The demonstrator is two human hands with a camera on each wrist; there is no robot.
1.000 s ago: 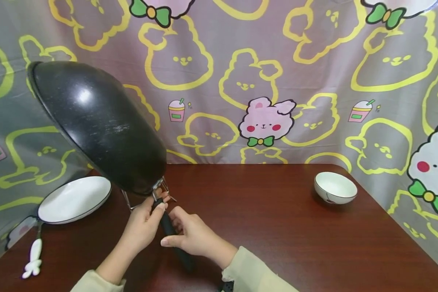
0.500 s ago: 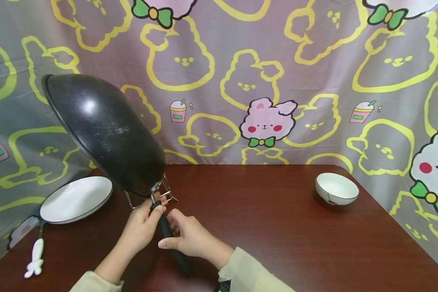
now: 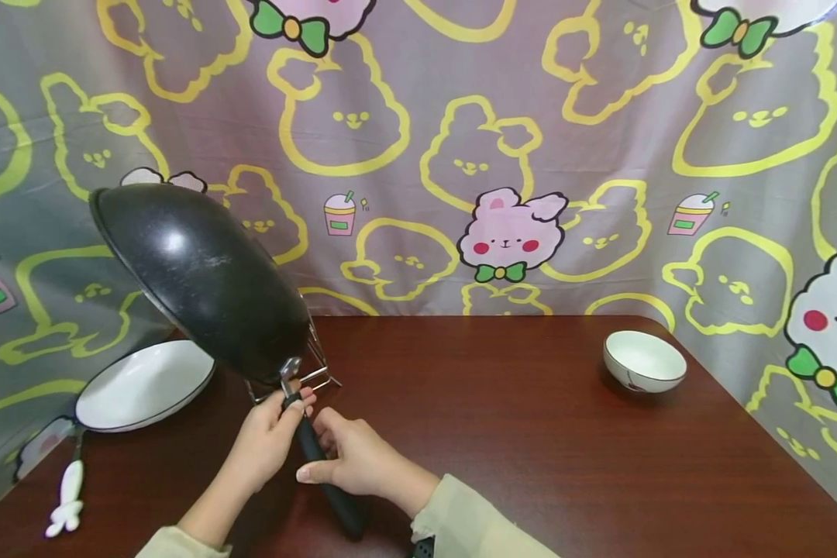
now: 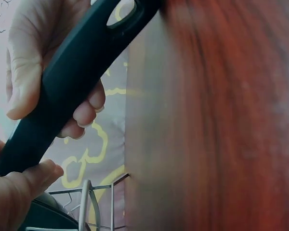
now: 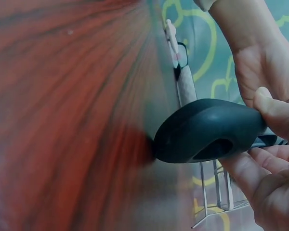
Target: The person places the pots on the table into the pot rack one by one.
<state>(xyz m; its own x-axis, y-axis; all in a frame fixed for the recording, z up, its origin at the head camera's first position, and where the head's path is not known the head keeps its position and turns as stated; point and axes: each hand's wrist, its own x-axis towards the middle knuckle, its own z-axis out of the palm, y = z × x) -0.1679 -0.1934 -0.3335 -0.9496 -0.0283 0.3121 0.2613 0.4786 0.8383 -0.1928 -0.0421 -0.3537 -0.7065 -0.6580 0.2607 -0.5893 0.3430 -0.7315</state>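
A black wok (image 3: 202, 271) is held tilted over the left of the table, its dark outer underside toward the head camera and its inside hidden. My left hand (image 3: 268, 438) grips the top of its black handle (image 3: 311, 442), close to the metal joint. Lower down, my right hand (image 3: 363, 457) holds the same handle, thumb on one side and fingers on the other. In the right wrist view the handle's rounded end (image 5: 207, 130), with its hanging hole, points down toward the table. A metal wire rack (image 3: 321, 376) stands behind the wok, partly hidden by it.
A white oval dish (image 3: 146, 387) stands at the left, partly behind the wok. Near it lies a white bunny-shaped utensil handle (image 3: 68, 496). A white bowl (image 3: 645, 362) sits at the far right of the brown table (image 3: 530, 449). A patterned curtain (image 3: 404, 194) hangs behind.
The wok has come down, its rim dropping lower in front of the curtain. Both hands have shifted slightly left and down with the handle. More of the wire rack shows now.
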